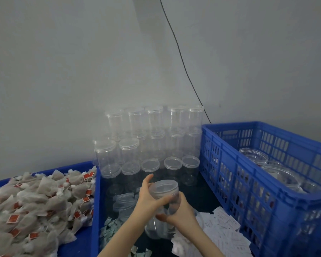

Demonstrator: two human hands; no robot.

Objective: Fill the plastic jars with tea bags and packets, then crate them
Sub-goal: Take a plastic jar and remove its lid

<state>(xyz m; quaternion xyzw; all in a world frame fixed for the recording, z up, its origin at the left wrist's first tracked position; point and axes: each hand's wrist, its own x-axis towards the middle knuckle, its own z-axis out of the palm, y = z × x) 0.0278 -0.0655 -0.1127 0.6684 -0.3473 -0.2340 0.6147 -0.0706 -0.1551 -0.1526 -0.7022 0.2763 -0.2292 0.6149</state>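
Observation:
A clear, empty plastic jar (165, 191) with its lid on is held up over the dark middle bin. My left hand (149, 196) grips its lidded top, thumb across the front. My right hand (180, 213) wraps around its lower body from the right. A heap of grey tea bags (35, 204) with red tags fills the blue tray at left. White packets (220, 227) lie at lower right of the bin, pale green packets (109, 229) at its lower left. The blue crate (248, 191) at right holds several lidded jars (280, 173).
Several empty lidded jars (152, 138) are stacked in rows against the grey wall behind the bin. More jars lie on their sides in the bin under my hands. A black cable (182, 58) runs down the wall.

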